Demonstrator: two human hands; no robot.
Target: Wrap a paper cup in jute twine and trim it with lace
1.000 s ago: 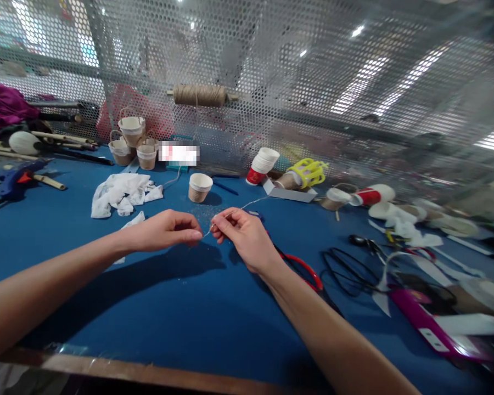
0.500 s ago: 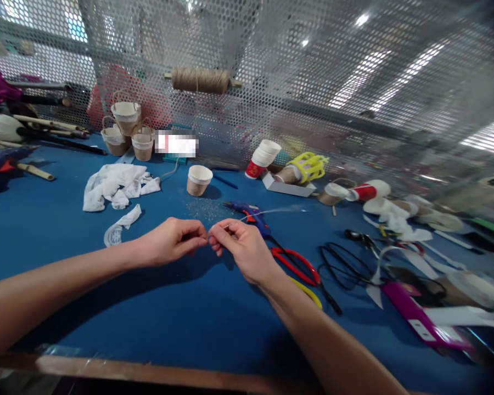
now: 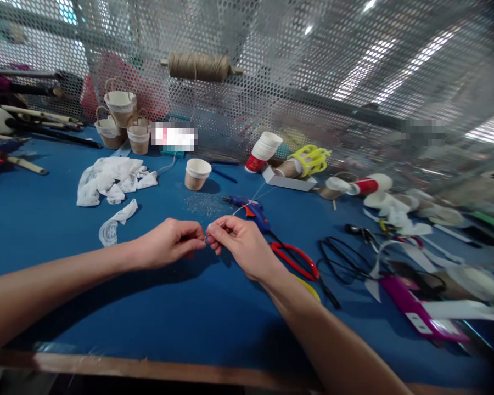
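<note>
My left hand (image 3: 179, 241) and my right hand (image 3: 236, 241) meet above the blue table, fingertips nearly touching. Between the fingers of both runs a thin pale string (image 3: 241, 209), whose loose end rises past my right hand toward the back. Each hand is closed in a pinch on it; the part inside the fingers is mostly hidden. Just behind my right hand lies a blue hot glue gun (image 3: 259, 215). A small cup wrapped in brown twine or burlap (image 3: 196, 178) stands upright beyond my hands. A strip of white lace (image 3: 112, 227) lies behind my left forearm.
White lace (image 3: 113, 178) is heaped at left, before several little handled baskets (image 3: 138, 137). Stacked paper cups (image 3: 263, 153) stand at the back. Red-handled scissors (image 3: 298, 260), black cords (image 3: 341, 258) and a purple power strip (image 3: 414, 307) lie right. A twine spool (image 3: 198, 67) hangs behind.
The string's loose end has swung from pointing right to pointing up and back, over the glue gun. Both hands keep their pinch almost in place. The view has shifted slightly.
</note>
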